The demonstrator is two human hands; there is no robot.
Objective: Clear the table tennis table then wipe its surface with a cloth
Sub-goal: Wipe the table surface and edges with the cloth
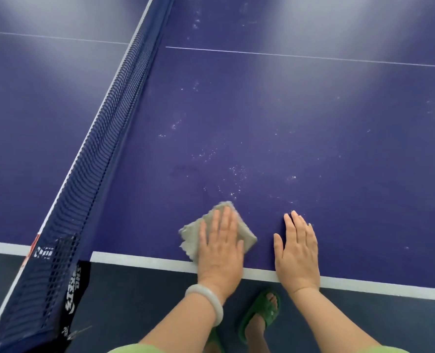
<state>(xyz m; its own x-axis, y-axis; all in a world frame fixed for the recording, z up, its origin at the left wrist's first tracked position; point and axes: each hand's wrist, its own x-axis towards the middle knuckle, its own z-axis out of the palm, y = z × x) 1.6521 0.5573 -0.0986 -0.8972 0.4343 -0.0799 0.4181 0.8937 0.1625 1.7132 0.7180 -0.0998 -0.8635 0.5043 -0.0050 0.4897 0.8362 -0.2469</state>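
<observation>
The blue table tennis table fills the view, with white specks and smudges scattered over its surface. A folded grey cloth lies near the table's near edge. My left hand presses flat on the cloth with straight fingers. To its right, my right hand rests flat on the bare table surface, fingers straight, holding nothing.
The dark blue net runs diagonally along the left, ending at its post clamp at the near edge. A white line borders the table's edge. Below it is dark floor and my foot in a green slipper.
</observation>
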